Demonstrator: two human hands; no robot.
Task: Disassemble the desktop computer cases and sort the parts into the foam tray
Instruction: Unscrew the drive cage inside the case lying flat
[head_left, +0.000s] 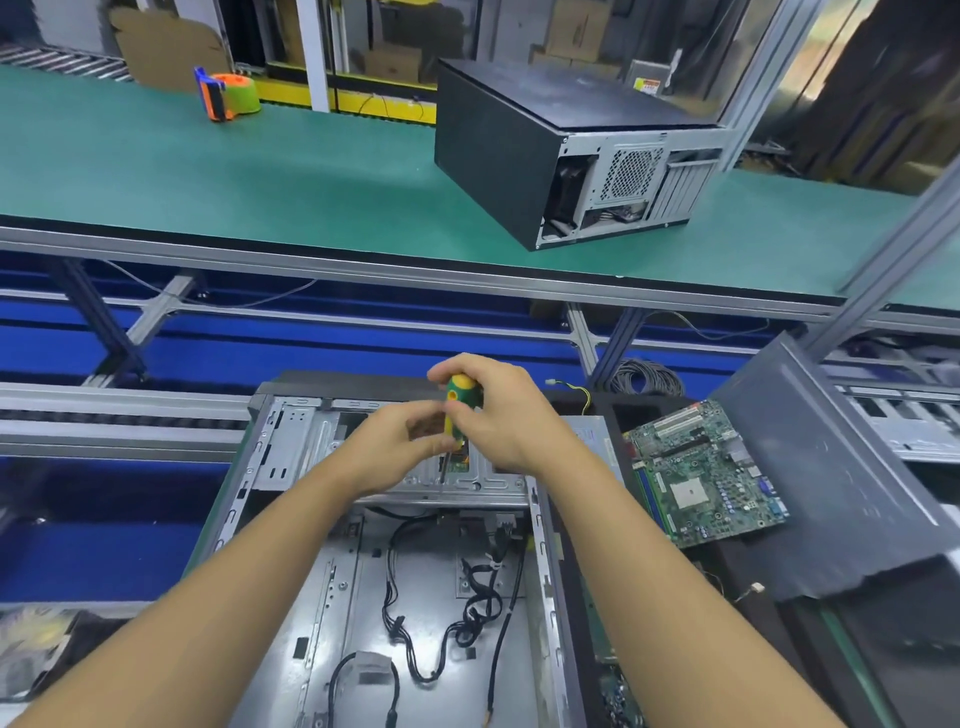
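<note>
An open desktop case (291, 597) lies flat in front of me, with black cables (441, 623) loose on its metal floor. My right hand (498, 415) grips the green and yellow handle of a screwdriver (460, 400) held upright over the drive cage (296, 447) at the far end of the case. My left hand (395, 441) pinches the lower part of the screwdriver near its shaft. The tip meets the cage's metal bracket. A green motherboard (706, 478) lies in the black foam tray (737, 571) to the right of the case.
A second, closed black computer case (519, 156) stands on the green conveyor belt (208, 171) beyond. A green and orange tape dispenser (228, 96) sits at the belt's far left. A dark side panel (831, 467) leans at the right. A coil of cable (647, 376) lies behind the tray.
</note>
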